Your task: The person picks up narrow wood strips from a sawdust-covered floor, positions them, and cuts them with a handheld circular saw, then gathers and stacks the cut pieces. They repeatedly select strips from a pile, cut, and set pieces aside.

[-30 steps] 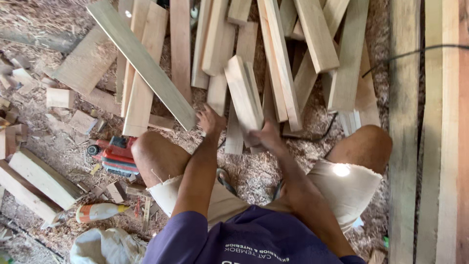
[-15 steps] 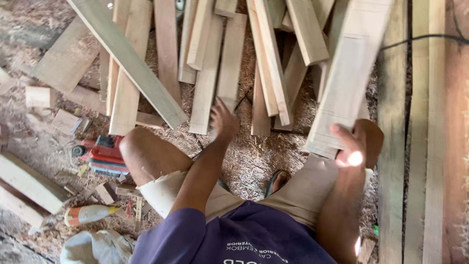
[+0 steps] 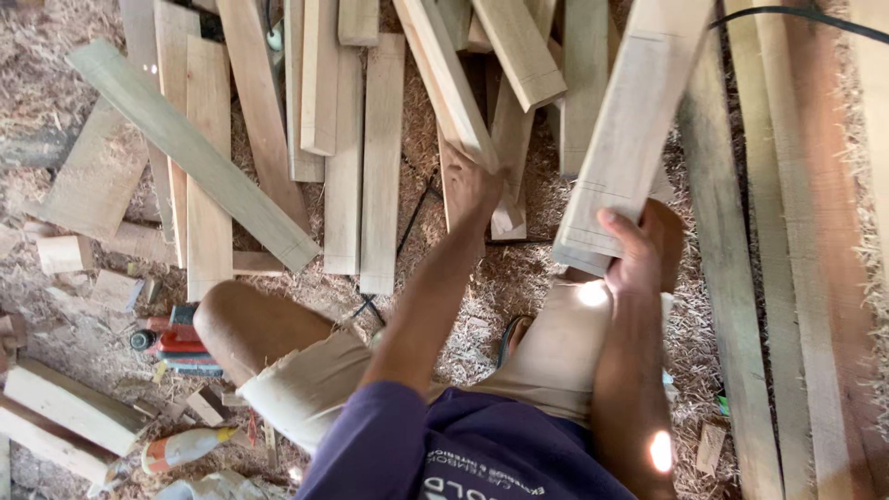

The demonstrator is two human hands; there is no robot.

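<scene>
1. Head view, right side: the right hand [image 3: 632, 252] grips the near end of a pale wooden board [image 3: 630, 139], thumb across the top face and fingers curled under it — closed tight on the wood. The board rises away from the grip toward the top edge of the frame, tilted slightly right and blurred. Its held end sits just above the right knee.

2. Head view, centre: the left hand [image 3: 477, 190] reaches forward onto the pile of planks [image 3: 370, 139], resting on a darker plank [image 3: 456, 190] just below a slanted light one [image 3: 444, 79]. Whether its fingers are spread or closed around the wood I cannot tell — only the back of the hand shows.

3. Head view, surroundings: sawdust floor [image 3: 83, 56], long boards [image 3: 787, 278] lying along the right, a red power tool [image 3: 181, 343] beside the left knee, offcut blocks [image 3: 65, 421] at lower left.
</scene>
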